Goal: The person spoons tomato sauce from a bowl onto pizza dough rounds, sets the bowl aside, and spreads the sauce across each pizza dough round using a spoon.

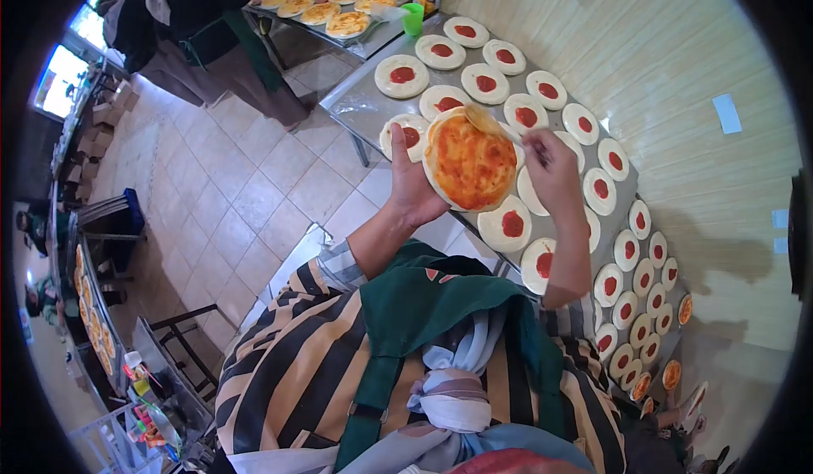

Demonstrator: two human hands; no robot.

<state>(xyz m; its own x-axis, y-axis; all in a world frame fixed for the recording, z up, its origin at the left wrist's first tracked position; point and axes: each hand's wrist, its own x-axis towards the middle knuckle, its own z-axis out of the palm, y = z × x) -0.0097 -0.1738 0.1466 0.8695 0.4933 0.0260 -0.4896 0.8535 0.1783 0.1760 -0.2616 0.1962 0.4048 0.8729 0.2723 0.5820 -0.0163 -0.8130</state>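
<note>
A round pizza base (470, 169) rests tilted on my left hand (415, 188), which supports it from below with the thumb up along its left edge. Orange-red sauce covers most of its top, leaving a pale rim. My right hand (552, 162) is closed around the handle of a spoon (484, 122). The spoon's tan bowl lies against the upper part of the sauced surface. Around and behind my hands, several pale dough rounds (486, 83) sit on a metal table (360, 93), each with a red blob of sauce in its middle.
A green cup (412, 19) stands at the table's far end. Beyond it, another table holds several topped pizzas (347, 24). People in dark clothes (212, 34) stand at the upper left on the tiled floor (254, 178). A wall (677, 76) runs along the right.
</note>
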